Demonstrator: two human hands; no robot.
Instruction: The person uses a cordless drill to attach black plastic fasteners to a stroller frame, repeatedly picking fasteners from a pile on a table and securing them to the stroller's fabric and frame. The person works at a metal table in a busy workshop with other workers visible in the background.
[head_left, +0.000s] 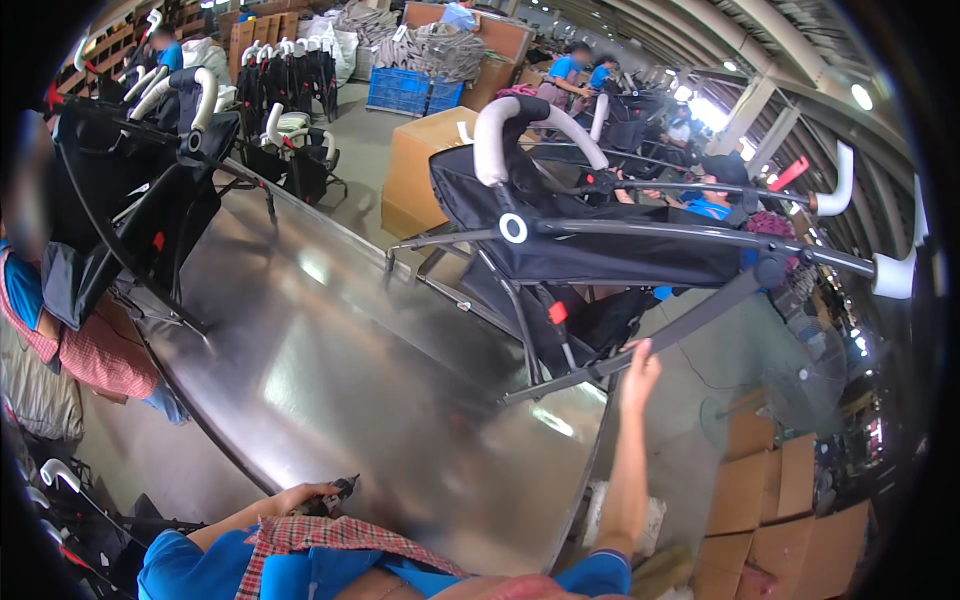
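Observation:
My right hand (640,378) is closed round a grey-black frame tube at the lower edge of a black stroller (600,255). The stroller lies tilted over the right end of a shiny metal table (330,330). It has a white-wrapped bar (495,140), white handle ends and a red part (557,313) on its frame. Low at the table's near edge, my left hand (308,496) is closed on a small dark hand tool (346,487) with a narrow tip; its exact kind cannot be made out. The left hand is apart from the stroller.
Another black stroller (140,190) stands on the table's left end, beside a person in a checked apron (105,355). A large cardboard box (405,165) is behind the table. Flattened cartons (765,500) and a fan (810,370) stand at right. Co-workers (570,75) are farther back.

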